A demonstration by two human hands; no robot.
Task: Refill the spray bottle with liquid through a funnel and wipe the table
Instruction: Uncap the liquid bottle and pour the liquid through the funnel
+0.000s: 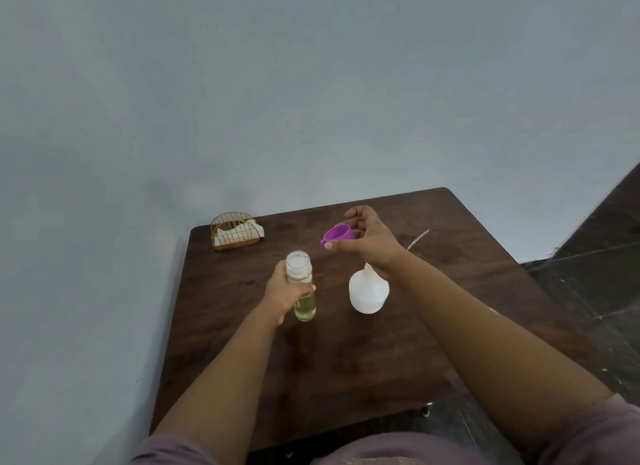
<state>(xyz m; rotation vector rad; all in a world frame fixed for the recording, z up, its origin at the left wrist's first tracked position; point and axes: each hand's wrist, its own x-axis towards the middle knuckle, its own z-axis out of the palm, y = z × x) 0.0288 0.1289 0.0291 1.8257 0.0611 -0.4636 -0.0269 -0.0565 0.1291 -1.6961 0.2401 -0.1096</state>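
Steadying the jar of yellow liquid [302,284] upright, my left hand [282,293] wraps it; my right hand [372,242] pinches the purple funnel [337,235] aloft, ready for the white spray bottle [367,291] beneath, on the table [346,360].

Dim, soft light; slight blur

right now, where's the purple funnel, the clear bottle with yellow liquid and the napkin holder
purple funnel [337,233]: head view, on the outer wall of its bowl
clear bottle with yellow liquid [305,307]: head view, on the liquid-filled lower body
napkin holder [235,234]: head view, on its gold wire front
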